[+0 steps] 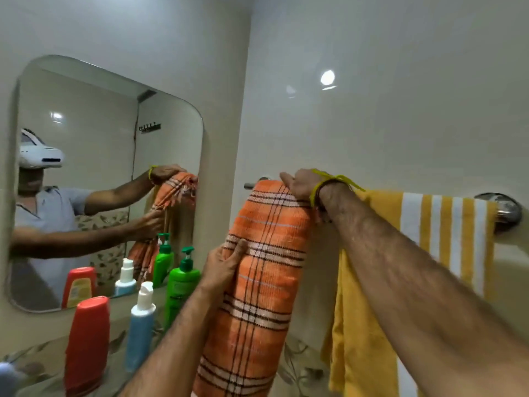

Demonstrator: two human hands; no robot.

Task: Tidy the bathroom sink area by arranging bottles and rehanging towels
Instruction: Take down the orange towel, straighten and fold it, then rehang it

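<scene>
An orange plaid towel [263, 282] hangs over the left end of a chrome towel rail [503, 209] on the right wall. My right hand [300, 186] lies on top of the towel at the rail, its fingers bent over the fold. My left hand [226, 265] grips the towel's left edge lower down. A yellow-and-white striped towel [446, 239] hangs on the same rail to the right. On the counter at the left stand a red bottle [87, 345], a blue bottle with a white cap [140, 325] and a green pump bottle [180, 287].
A rounded mirror [94, 116] on the left wall reflects a person, the bottles and the orange towel. The leaf-patterned counter [297, 365] runs below the towels. The white tiled walls meet at a corner just left of the rail.
</scene>
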